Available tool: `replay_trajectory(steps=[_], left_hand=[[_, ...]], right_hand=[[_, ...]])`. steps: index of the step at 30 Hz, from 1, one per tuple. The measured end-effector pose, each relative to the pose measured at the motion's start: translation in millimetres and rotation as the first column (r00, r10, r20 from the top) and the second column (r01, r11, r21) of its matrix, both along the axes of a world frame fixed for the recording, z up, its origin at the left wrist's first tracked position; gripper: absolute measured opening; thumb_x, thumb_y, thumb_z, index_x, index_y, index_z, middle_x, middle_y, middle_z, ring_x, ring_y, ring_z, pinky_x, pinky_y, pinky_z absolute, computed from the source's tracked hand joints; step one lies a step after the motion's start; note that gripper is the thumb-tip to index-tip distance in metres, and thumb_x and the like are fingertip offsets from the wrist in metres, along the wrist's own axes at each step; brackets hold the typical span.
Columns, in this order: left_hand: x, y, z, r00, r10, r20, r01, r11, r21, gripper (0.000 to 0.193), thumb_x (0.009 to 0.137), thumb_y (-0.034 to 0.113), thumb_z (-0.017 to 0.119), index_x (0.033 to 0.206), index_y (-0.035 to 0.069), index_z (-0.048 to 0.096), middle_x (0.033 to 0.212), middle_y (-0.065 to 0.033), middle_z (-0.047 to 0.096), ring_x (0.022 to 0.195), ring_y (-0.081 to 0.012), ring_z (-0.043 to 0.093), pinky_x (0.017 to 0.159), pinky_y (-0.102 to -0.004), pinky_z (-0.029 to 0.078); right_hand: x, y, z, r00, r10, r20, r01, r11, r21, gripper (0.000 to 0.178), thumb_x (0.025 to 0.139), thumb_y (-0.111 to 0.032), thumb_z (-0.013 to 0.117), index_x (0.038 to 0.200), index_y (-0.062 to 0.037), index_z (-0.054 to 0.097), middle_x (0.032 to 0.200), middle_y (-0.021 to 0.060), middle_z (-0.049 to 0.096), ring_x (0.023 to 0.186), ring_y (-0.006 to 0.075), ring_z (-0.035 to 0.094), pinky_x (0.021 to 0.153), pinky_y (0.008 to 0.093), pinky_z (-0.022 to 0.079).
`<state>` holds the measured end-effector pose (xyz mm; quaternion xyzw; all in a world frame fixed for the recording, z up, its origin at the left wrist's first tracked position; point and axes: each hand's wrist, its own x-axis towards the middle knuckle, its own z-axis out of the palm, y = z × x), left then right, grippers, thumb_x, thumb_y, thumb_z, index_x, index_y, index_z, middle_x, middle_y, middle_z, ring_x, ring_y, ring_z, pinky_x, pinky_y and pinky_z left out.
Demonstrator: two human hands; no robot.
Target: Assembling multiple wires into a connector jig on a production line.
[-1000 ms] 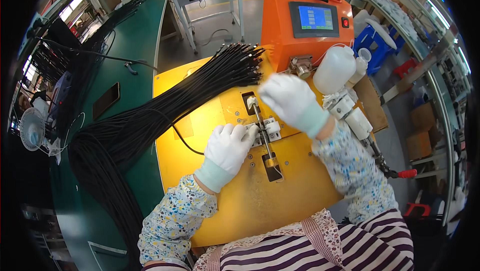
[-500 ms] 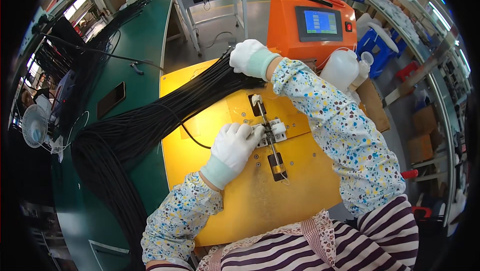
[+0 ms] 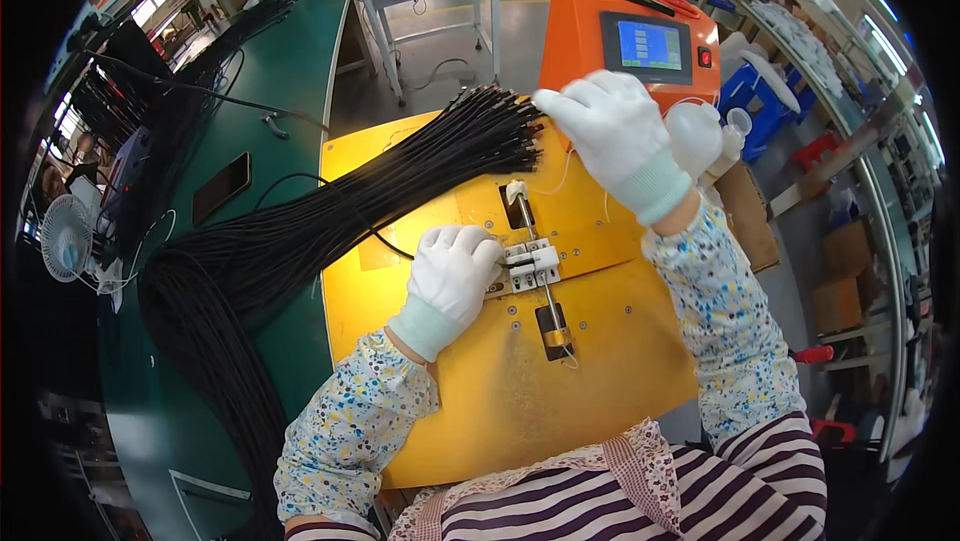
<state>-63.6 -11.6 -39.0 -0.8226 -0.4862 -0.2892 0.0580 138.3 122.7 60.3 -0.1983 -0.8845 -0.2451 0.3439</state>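
Where L fingers [image 3: 488, 251] end, blk cable [image 3: 520, 263] juts rightward.

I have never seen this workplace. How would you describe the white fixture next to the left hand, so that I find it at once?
On the big yellow tabletop, look near the middle, just right of the gloved left hand. The white fixture sits between two dark slots. Unlike the black cable bundle beyond, it is blocky, with thin metal rods reaching to both slots.

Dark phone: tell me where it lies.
In the head view, the dark phone lies on the green tabletop at left, just beyond the black cable bundle.
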Motion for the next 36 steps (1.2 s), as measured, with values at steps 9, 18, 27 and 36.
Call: replay_trajectory(steps=[9, 18, 27, 36], left_hand=[[27.6, -36.8, 98.6, 0.979, -0.194, -0.068, 0.162, 0.933, -0.322, 0.041, 0.070, 0.021, 0.076, 0.108, 0.009, 0.065, 0.122, -0.0134, 0.057, 0.114, -0.0289, 0.054, 0.098, -0.0426, 0.042], [35.9, 1.6, 32.6, 0.742, 0.235, 0.628, 0.262, 0.760, -0.594, 0.032, 0.089, 0.016, 0.065, 0.118, 0.001, 0.061, 0.102, -0.0174, 0.067, 0.091, -0.0242, 0.067, 0.083, -0.0299, 0.052], [41.7, 6.5, 26.5, 0.816, 0.232, 0.529, 0.171, 0.778, -0.604, 0.023, 0.091, 0.012, 0.063, 0.110, 0.000, 0.064, 0.087, -0.0143, 0.069, 0.076, -0.0235, 0.067, 0.071, -0.0316, 0.053], [47.9, 4.1, 28.5, 0.745, 0.224, 0.629, 0.240, 0.789, -0.566, 0.019, 0.091, 0.009, 0.060, 0.105, -0.003, 0.064, 0.082, -0.0084, 0.067, 0.075, -0.0114, 0.061, 0.070, -0.0259, 0.051]], right_hand=[[29.4, -64.9, -41.6, 0.992, 0.119, -0.043, -0.114, 0.691, -0.714, 0.019, 0.079, -0.007, 0.060, 0.097, -0.0072, 0.064, 0.082, 0.0117, 0.060, 0.077, 0.0328, 0.060, 0.069, 0.0419, 0.049], [39.5, -63.8, -54.9, 0.926, 0.010, -0.377, -0.355, 0.355, -0.865, 0.021, 0.082, -0.001, 0.065, 0.103, -0.0032, 0.068, 0.090, 0.0107, 0.065, 0.079, 0.0242, 0.064, 0.070, 0.0311, 0.051], [54.9, -58.9, -56.4, 0.927, 0.064, -0.370, -0.363, 0.408, -0.838, 0.018, 0.085, -0.004, 0.065, 0.103, -0.0018, 0.068, 0.088, 0.0105, 0.066, 0.076, 0.0215, 0.067, 0.069, 0.0299, 0.054], [48.1, -68.4, -65.4, 0.870, -0.250, -0.424, -0.434, 0.017, -0.901, 0.011, 0.089, -0.007, 0.064, 0.093, 0.0026, 0.068, 0.080, 0.0061, 0.068, 0.070, 0.0101, 0.062, 0.064, 0.0260, 0.051]])
